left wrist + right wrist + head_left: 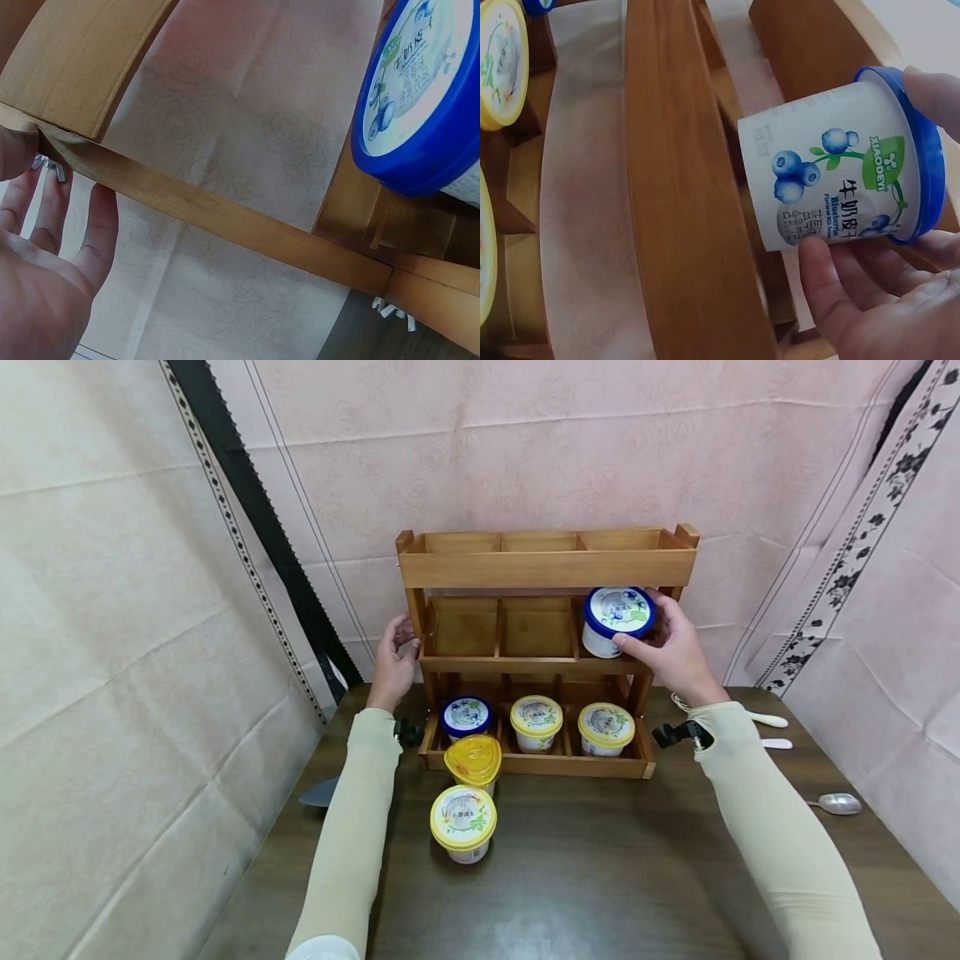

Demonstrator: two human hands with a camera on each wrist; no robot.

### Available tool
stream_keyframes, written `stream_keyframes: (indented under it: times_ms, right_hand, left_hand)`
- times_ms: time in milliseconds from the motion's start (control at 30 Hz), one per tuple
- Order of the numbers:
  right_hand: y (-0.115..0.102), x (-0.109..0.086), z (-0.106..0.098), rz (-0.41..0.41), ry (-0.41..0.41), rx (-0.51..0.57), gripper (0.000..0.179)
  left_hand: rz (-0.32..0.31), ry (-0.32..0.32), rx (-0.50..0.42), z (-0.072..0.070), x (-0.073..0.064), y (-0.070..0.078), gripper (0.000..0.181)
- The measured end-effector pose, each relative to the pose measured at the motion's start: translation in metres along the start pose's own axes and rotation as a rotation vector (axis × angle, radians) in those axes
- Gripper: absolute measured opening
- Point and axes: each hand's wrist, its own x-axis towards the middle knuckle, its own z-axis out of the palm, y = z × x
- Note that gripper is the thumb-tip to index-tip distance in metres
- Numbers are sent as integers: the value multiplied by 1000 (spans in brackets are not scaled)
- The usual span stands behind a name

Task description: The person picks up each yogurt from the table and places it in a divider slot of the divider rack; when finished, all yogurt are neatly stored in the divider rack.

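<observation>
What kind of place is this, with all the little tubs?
Probably a small tabletop set-up, perhaps a pretend shop display: pale cloth hangs around a dark table, where a wooden rack holds lidded tubs.

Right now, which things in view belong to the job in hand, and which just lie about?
Likely job things:
blue-lidded white tub in the right hand
brown wooden rack at the left hand
other blue- or yellow-lidded white tubs

Likely lying about:
shiny metal spoon
two white handles
grey flat object
</observation>
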Motion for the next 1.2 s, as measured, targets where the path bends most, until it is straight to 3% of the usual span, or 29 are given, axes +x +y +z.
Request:
stream_keyframes:
  times_ms: [233, 467, 867, 1200]
  right_hand:
    - [12, 4, 1, 14, 30, -45, 91]
    - [23, -1, 1, 57, 10, -135, 98]
    - [17, -3, 0, 102, -21, -279, 110]
    - [14, -4, -1, 111, -44, -274, 110]
  left_hand:
    - [-10, 2, -5, 0, -1, 1, 50]
    - [-20, -6, -10, 1, -2, 2, 50]
    - [7, -10, -16, 0, 0, 3, 50]
    - [6, -3, -20, 0, 0, 1, 50]
